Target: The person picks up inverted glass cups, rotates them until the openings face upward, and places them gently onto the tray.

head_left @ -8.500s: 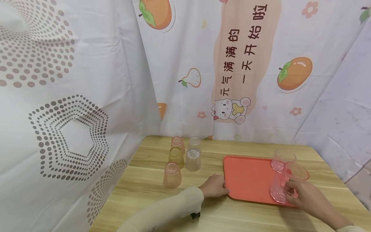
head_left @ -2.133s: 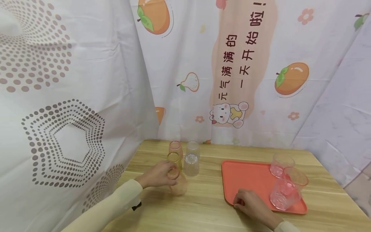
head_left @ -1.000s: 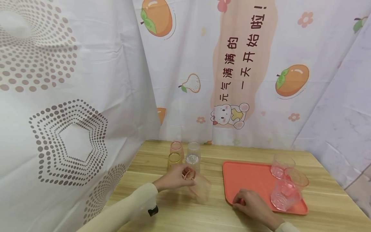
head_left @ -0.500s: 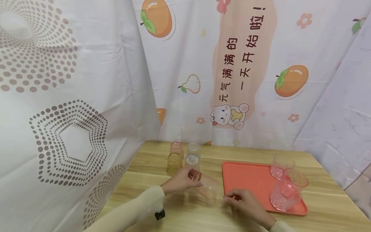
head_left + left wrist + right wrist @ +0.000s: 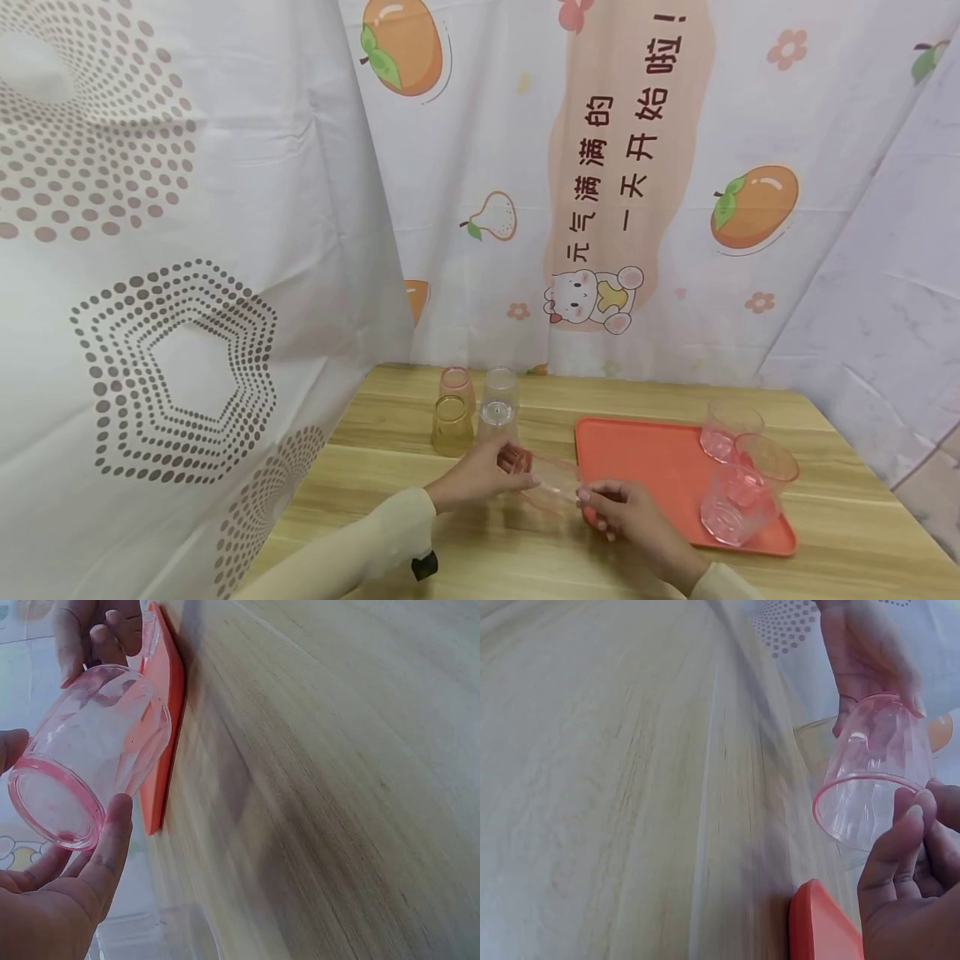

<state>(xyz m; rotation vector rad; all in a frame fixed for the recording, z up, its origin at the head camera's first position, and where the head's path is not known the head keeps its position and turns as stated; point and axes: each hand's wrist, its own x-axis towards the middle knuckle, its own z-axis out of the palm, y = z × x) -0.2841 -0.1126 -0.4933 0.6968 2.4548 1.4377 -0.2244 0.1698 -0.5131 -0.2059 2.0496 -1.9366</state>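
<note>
My left hand (image 5: 480,479) holds a clear pink-tinted drinking glass (image 5: 553,482) by its base end. The glass lies tilted on its side in the air above the table, its mouth toward my right hand (image 5: 630,515). In the left wrist view, my thumb and fingers grip the pink base ring of the glass (image 5: 105,739). My right thumb and fingertips pinch the rim of the glass (image 5: 874,761) in the right wrist view. Beneath and beside the right hand is the left edge of a red tray (image 5: 645,458).
Several glasses stand at the tray's right end, among them a clear glass (image 5: 731,429) and a pink-tinted glass (image 5: 738,504). Back left, a yellow glass (image 5: 452,432), a pink glass (image 5: 457,386) and clear glasses (image 5: 498,417) stand grouped, seemingly upside down. Curtains (image 5: 480,167) hang behind.
My left hand has lifted the pink glass from the front of the left group, tipped it and carried it right. My right hand has left the tray's edge for the glass's rim.
</note>
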